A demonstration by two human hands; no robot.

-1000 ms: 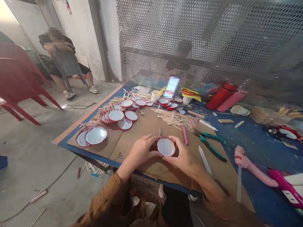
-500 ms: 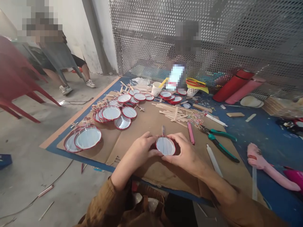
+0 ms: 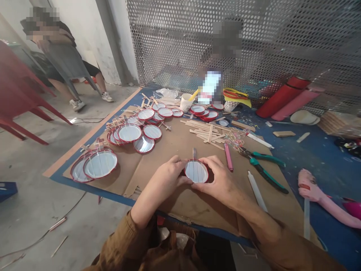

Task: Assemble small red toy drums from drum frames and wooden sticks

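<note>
At the lower centre of the frame, the left hand (image 3: 167, 177) and the right hand (image 3: 221, 180) pinch opposite edges of one round, red-rimmed disc (image 3: 196, 172) between thumbs and curled fingers; thin strings cross its smooth, pale face. Beneath lies creased brown cardboard (image 3: 158, 158). Two larger red-rimmed discs (image 3: 100, 165) overlap at left; more sit in a cluster at upper centre, too crowded to count surely. Flat, pale wooden sticks (image 3: 203, 131) lie loosely piled right of centre, near one pink marker (image 3: 228, 157), one pair of teal-handled metal pliers (image 3: 265, 171) and two smooth cylindrical flasks (image 3: 283, 96), red and pink.
</note>
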